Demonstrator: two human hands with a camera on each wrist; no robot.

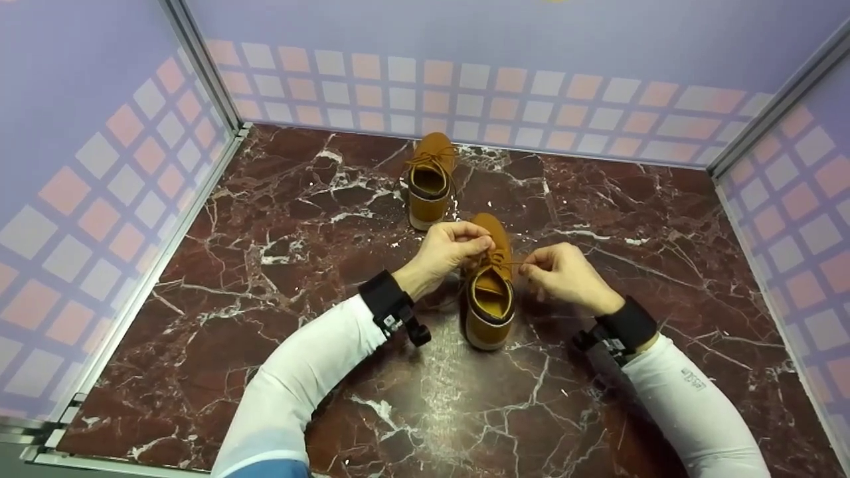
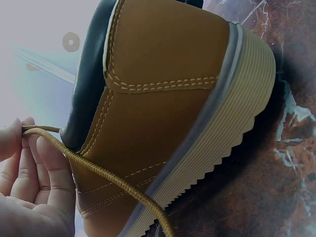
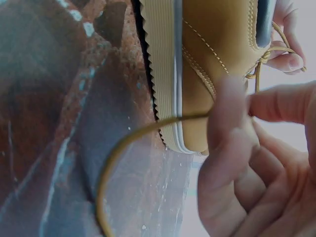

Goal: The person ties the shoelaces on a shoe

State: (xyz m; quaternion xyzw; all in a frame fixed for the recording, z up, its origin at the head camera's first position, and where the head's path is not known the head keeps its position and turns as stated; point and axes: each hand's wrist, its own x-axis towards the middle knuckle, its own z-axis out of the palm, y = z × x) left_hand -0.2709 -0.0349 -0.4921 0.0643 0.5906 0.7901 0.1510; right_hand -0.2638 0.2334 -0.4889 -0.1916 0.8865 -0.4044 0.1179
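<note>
A tan lace-up shoe with a dark padded collar stands upright on the marbled surface, its toe pointing away from me. At its left side my left hand pinches a brown shoelace between thumb and fingertips, a loop of it standing up from the tongue. To the right of the shoe, my right hand pinches the other end of lace, which trails down past the sole in the right wrist view. A small knot sits at the top of the lacing.
A second tan shoe, laces loose, stands farther back and to the left. Patterned panels wall the marbled surface at the back and both sides. Small white flecks lie near the shoes.
</note>
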